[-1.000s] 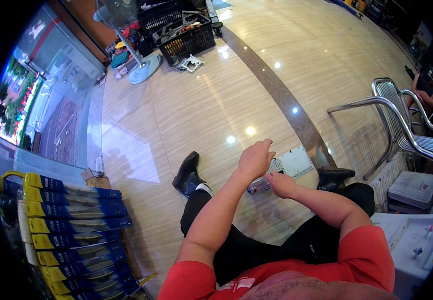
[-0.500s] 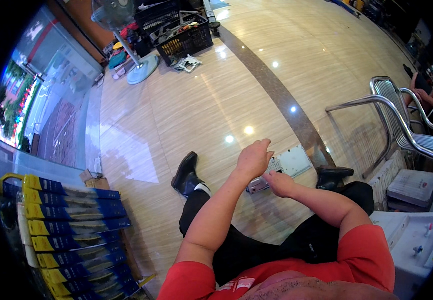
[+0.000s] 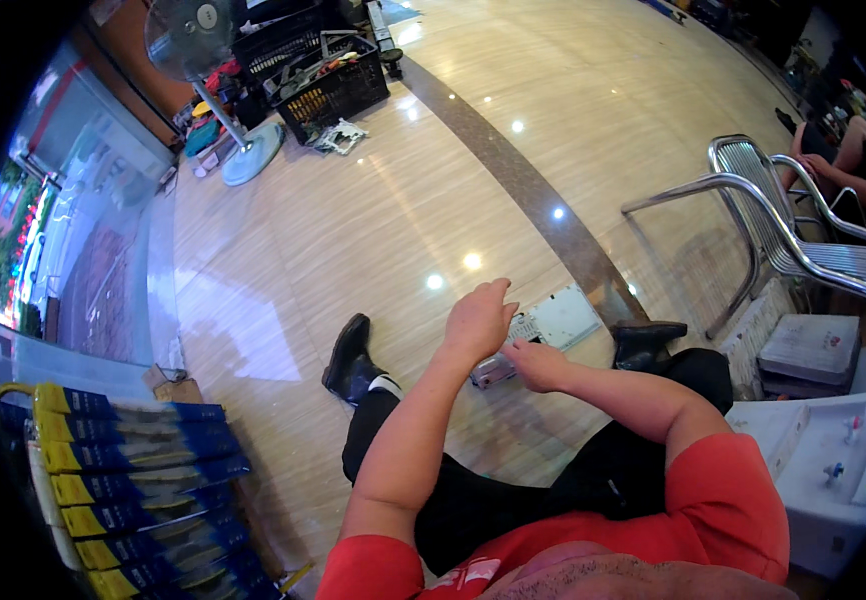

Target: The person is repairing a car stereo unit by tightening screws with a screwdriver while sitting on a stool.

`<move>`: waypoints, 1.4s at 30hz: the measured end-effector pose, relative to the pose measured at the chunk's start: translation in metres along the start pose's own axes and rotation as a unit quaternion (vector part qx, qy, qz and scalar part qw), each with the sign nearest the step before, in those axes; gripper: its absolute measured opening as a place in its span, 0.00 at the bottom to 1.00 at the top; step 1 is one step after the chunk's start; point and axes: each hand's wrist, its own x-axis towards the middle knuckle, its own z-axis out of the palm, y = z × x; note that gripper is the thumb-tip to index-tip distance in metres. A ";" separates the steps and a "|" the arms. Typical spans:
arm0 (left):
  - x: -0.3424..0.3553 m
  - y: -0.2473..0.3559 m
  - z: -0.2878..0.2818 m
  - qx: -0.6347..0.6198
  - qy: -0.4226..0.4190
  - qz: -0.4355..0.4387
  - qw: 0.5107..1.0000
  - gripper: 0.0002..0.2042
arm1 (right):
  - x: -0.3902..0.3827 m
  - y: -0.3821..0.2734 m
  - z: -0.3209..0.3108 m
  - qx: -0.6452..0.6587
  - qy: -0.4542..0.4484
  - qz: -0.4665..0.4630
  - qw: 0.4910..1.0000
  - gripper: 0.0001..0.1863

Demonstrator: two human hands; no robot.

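A flat white metal panel or appliance part (image 3: pixel 571 314) lies on the floor between my feet. Its left part carries a small grid-like section and metal fittings, partly hidden by my hands. My left hand (image 3: pixel 479 324) hovers above its left end, back of the hand up, with bent fingers pointing away to the right. Close beside it, my right hand (image 3: pixel 538 366) is at the panel's near edge, thumb and fingers drawn together toward the left hand. Whatever either hand holds is too small or too hidden to name. A silvery end of the part (image 3: pixel 493 372) shows below my left hand.
My black boots (image 3: pixel 350 358) flank the panel. A metal chair (image 3: pixel 773 215) and a white water dispenser (image 3: pixel 823 465) stand to the right, near stacked boxes (image 3: pixel 808 350). Blue and yellow packages (image 3: pixel 143 460) fill a rack at left. Beyond are a fan (image 3: pixel 251 155) and a black crate (image 3: pixel 333 90). Another person sits far right.
The whole view has shifted slightly, so the surroundings sit further left and a little higher. Both hands keep nearly the same pose over the white panel.
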 end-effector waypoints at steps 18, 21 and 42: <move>0.009 -0.007 0.014 -0.010 -0.010 0.009 1.000 0.19 | 0.004 0.020 0.022 0.011 0.072 -0.026 0.997 0.09; 0.008 -0.007 0.010 0.002 -0.012 0.013 1.000 0.19 | 0.011 0.028 0.032 0.009 0.071 -0.038 0.997 0.08; 0.007 -0.001 0.012 0.007 -0.007 0.026 1.000 0.18 | 0.005 0.019 0.023 0.016 0.058 -0.044 0.997 0.09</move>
